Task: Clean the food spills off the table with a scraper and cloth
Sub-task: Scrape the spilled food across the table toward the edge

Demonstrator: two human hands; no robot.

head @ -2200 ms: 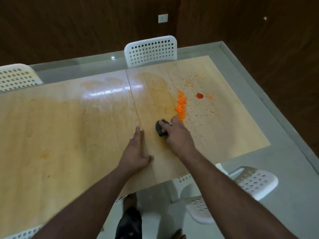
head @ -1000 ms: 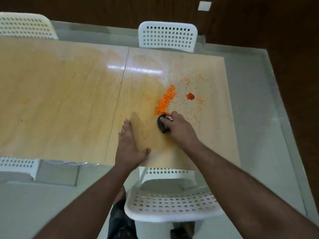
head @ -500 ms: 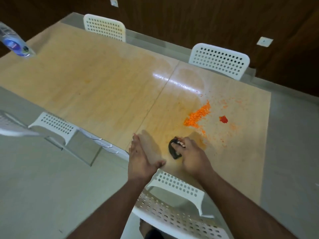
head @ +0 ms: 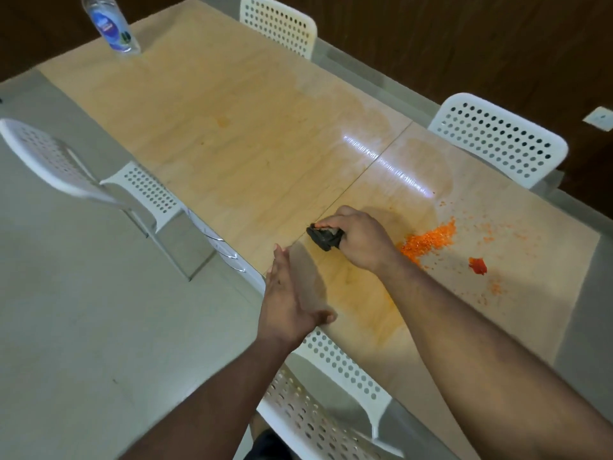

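Here, right hand (head: 360, 239) curled round black scraper (head: 323, 238) — left hand (head: 287, 302) flat.

This looks like a dining or meeting room in a home or small office. A long pale wooden desk (head: 252, 134), made of 2 panels joined at a seam, fills the middle, with white perforated plastic chairs (head: 497, 141) drawn up along both long sides; 4 show. Dark wood panelling (head: 464, 38) covers the wall, with a white wall socket (head: 598, 118) set in it. The floor (head: 66, 310) is plain grey. A clear plastic bottle (head: 111, 24) stands at the desk's far end.
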